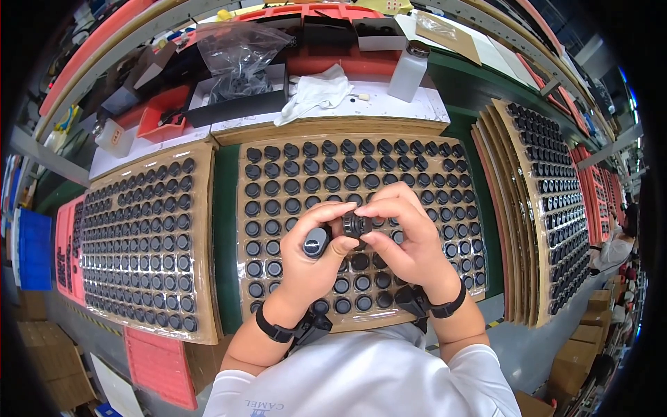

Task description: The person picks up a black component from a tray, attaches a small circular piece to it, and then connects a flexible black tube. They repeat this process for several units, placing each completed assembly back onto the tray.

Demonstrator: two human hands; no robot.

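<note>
From where I stand, the middle tray [375, 317] is brown board under glossy clear plastic, set with rows of round, stepped black parts [353, 182]. Above its centre, the person's two hands meet over a short, ridged black cylinder [354, 224]. The left hand [306, 270] is curled, its thumb and forefinger pinching the cylinder's left side, while a smooth black tube with a flat grey end [316, 242] sits tucked in the same grip. The right hand [415, 240] is bent inward, thumb and fingertips close together on the cylinder's right side. Dark straps circle both wrists, each with a blocky black fitting.

Left of the middle tray rises a stack of similar trays [203, 243], its top one shiny and filled with black rounds; right of it leans another stack [511, 208], the layered board edges showing. The table [226, 229] shows smooth green beside the tray. Beyond the tray's far edge, a white-topped wooden platform [389, 119] carries a rumpled white cloth [316, 94], a cloudy plastic bottle [410, 73] with a dark cap, and a crinkled clear bag [243, 62] in a black box [278, 101].
</note>
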